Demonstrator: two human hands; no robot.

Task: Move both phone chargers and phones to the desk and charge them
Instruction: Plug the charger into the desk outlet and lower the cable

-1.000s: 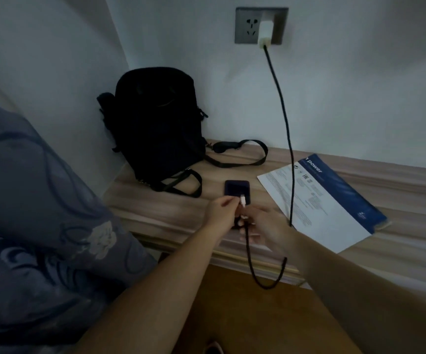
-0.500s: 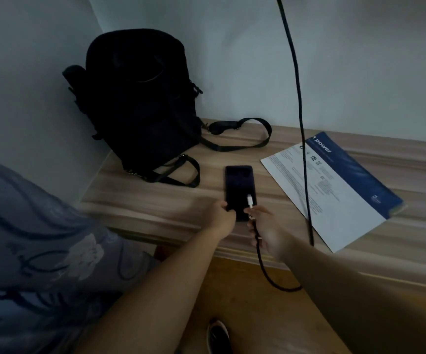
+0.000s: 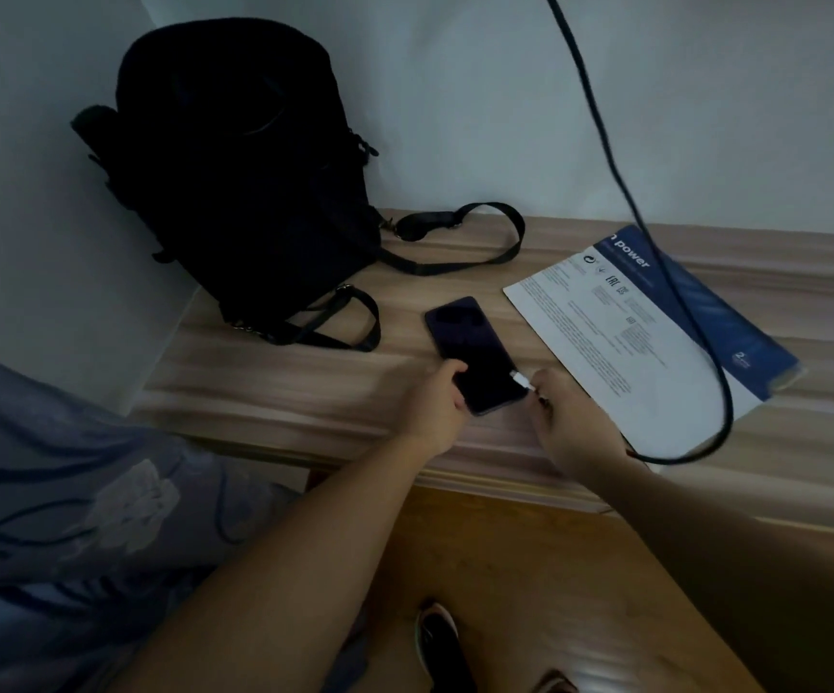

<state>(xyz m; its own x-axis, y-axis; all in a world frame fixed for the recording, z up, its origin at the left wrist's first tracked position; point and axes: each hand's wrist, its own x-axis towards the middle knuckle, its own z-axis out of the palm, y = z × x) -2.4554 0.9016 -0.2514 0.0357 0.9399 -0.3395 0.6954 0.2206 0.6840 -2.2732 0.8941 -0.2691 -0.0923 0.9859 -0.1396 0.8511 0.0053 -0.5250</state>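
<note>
On the wooden bench (image 3: pixel 265 387) by the wall, a dark phone (image 3: pixel 472 352) lies flat, screen black, between a black backpack (image 3: pixel 240 177) and a printed leaflet (image 3: pixel 620 337). The left hand (image 3: pixel 437 405) has its fingers closed on the phone's near left corner, thumb on the glass. The right hand (image 3: pixel 570 422) pinches the white plug (image 3: pixel 521 378) of the black cable (image 3: pixel 675 297), tip right at the phone's bottom edge; can't tell if it's actually seated, too dim and blurry. The cable loops over the leaflet and runs up the wall out of the top of the shot, so the charger end is cut off. Only one phone in sight. A shoe (image 3: pixel 437 642) shows on the floor below, and patterned blue fabric (image 3: pixel 65 492) fills the left.
</note>
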